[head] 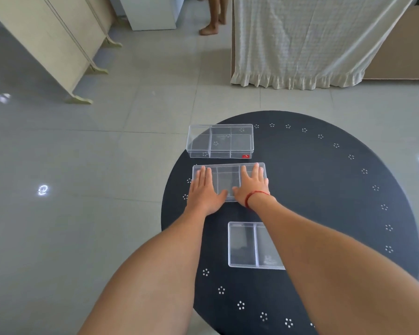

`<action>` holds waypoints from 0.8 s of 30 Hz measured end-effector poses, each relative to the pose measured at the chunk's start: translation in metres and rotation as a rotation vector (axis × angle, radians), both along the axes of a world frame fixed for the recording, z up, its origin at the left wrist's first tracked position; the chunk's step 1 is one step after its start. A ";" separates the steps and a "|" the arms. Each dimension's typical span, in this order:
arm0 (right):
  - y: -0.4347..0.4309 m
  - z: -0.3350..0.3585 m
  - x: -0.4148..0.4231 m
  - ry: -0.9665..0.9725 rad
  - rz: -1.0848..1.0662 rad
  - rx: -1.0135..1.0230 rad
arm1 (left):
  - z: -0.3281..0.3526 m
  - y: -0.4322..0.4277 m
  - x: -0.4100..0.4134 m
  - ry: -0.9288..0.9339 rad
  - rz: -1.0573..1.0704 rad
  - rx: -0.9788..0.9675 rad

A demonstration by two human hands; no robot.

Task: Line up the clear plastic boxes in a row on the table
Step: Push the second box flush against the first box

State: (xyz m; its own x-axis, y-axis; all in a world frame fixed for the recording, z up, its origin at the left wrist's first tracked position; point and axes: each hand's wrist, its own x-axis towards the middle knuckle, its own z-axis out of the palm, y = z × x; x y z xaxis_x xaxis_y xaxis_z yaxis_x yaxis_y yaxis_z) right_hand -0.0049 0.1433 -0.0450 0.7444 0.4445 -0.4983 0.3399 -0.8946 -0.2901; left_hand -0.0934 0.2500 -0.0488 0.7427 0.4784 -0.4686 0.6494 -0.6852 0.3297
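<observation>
Three clear plastic boxes with inner dividers lie on a round black table. The far box carries a small red sticker and sits at the table's far left edge. The middle box lies just nearer. My left hand rests flat on its left end and my right hand, with a red cord at the wrist, rests flat on its right end, fingers spread. The near box sits closer to me, shifted right of the other two and partly hidden under my right forearm.
The table has small white dot clusters around its rim. Grey tiled floor surrounds it. A cream cabinet stands at the far left, a cloth-draped piece of furniture at the far right, and a person's bare legs stand beyond.
</observation>
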 end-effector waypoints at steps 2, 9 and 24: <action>0.009 0.003 0.000 0.031 0.005 0.013 | 0.001 0.012 0.000 -0.004 -0.001 -0.012; 0.017 0.005 0.004 -0.010 0.051 0.062 | 0.002 0.031 0.001 -0.141 -0.018 0.071; 0.030 0.001 0.005 -0.001 -0.017 0.081 | -0.003 0.034 0.008 -0.183 0.029 0.134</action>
